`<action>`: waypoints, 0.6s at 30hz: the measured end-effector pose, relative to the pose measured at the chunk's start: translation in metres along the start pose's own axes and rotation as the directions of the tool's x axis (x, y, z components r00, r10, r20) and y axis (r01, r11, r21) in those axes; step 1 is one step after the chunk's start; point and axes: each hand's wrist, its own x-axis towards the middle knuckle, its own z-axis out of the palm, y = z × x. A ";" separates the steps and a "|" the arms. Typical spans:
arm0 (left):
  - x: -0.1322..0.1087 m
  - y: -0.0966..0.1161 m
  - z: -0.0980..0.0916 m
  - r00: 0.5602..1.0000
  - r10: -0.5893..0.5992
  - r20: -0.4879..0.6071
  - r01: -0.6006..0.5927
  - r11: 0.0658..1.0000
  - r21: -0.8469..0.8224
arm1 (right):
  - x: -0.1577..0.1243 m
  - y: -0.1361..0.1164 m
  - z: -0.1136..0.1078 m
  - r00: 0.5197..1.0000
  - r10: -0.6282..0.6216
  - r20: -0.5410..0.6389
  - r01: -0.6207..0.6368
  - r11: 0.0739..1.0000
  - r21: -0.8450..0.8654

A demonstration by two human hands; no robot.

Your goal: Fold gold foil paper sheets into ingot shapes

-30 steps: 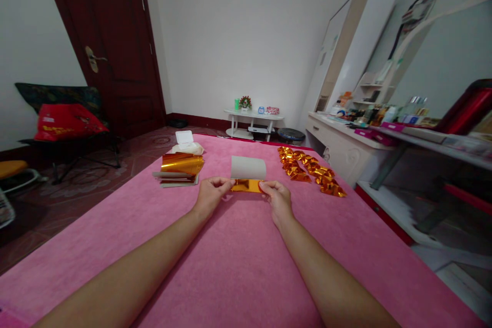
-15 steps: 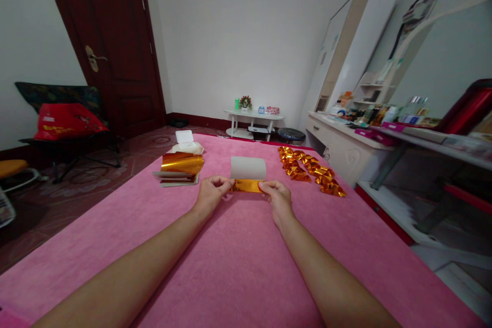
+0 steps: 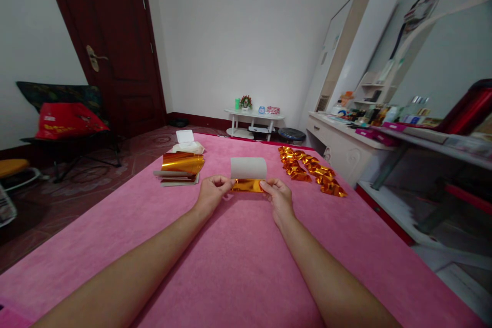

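A sheet of gold foil paper is held level between my two hands over the pink cover. Its near part shows shiny gold, and its grey back curves up behind. My left hand pinches the left end with thumb and fingers. At the right end, my right hand grips it the same way, thumb on the gold side. Left of my hands lies a stack of gold foil sheets, some showing grey backs. To the right sit several folded gold foil pieces in rows.
The pink cover spreads under my arms. Behind the foil stack are a small white box with its lid up and a pale bundle. A dressing table with bottles stands at the right, and a white side table by the wall.
Almost nothing differs. Both hands keep their pinch on the foil sheet's ends, and the reflections on its gold part have shifted slightly.
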 end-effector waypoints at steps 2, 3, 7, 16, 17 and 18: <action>0.000 0.000 0.000 1.000 -0.001 0.003 0.001 1.000 0.000 | 0.000 0.000 0.000 1.000 -0.003 0.001 0.003 1.000 -0.001; 0.000 -0.001 0.000 1.000 -0.001 0.004 0.001 1.000 0.000 | 0.000 0.000 0.000 1.000 -0.004 0.002 0.004 1.000 -0.002; 0.000 -0.001 0.000 1.000 -0.002 0.000 0.002 1.000 0.002 | 0.001 0.000 -0.001 1.000 -0.005 0.013 0.005 1.000 -0.008; 0.006 -0.011 -0.002 1.000 -0.014 -0.005 0.014 1.000 0.026 | 0.006 0.006 -0.005 0.999 -0.036 0.036 0.040 0.994 -0.097; 0.007 -0.013 -0.002 1.000 -0.015 -0.001 0.015 0.999 0.031 | 0.007 0.006 -0.005 0.998 -0.042 0.037 0.046 0.993 -0.110; 0.007 -0.015 -0.003 1.000 -0.016 0.003 0.016 0.999 0.035 | 0.007 0.006 -0.005 0.998 -0.047 0.038 0.052 0.991 -0.124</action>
